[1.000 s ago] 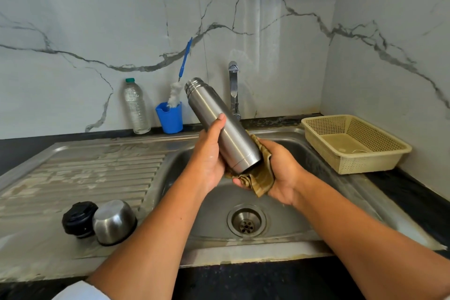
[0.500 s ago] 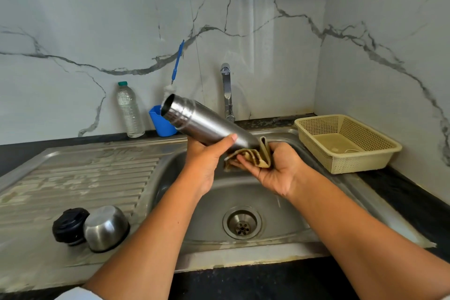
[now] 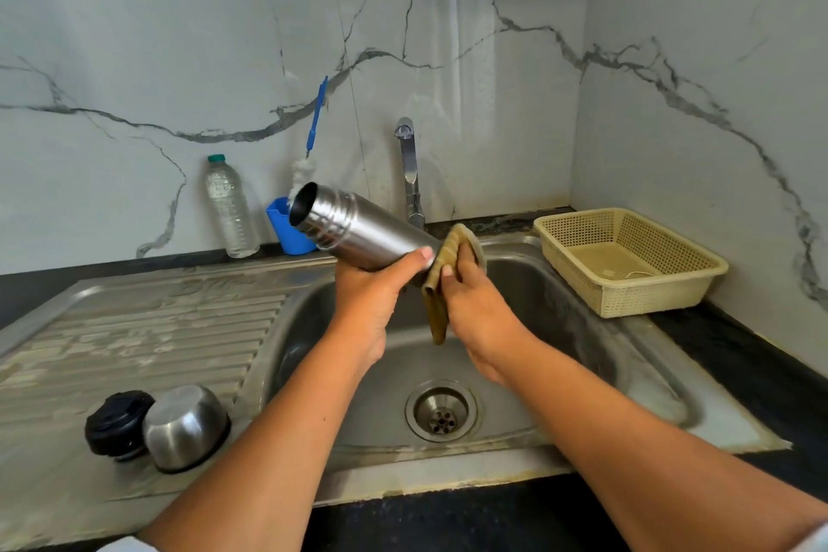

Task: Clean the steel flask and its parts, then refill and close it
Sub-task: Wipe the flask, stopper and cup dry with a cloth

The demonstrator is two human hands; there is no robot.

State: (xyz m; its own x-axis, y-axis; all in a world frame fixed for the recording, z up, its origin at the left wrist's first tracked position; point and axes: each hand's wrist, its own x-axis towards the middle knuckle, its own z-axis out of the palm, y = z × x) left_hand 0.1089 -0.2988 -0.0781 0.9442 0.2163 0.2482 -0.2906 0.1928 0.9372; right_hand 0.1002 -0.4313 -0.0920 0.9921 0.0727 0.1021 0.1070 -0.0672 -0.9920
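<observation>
Nearest, on the ribbed steel drainboard (image 3: 134, 327), the black screw stopper (image 3: 117, 425) and the domed steel cup-lid (image 3: 186, 426) sit touching, and a careless forearm could sweep them off. Over the steel sink basin (image 3: 560, 327), the left hand (image 3: 374, 296) curls round the tilted cylindrical steel flask (image 3: 354, 229), while the right hand (image 3: 470, 305) pinches a folded olive-brown cloth (image 3: 441, 282) against its base. Hard rubbing could twist the smooth barrel loose, dropping it into the basin. Behind, its open mouth sits close to the blue plastic cup (image 3: 280, 229).
</observation>
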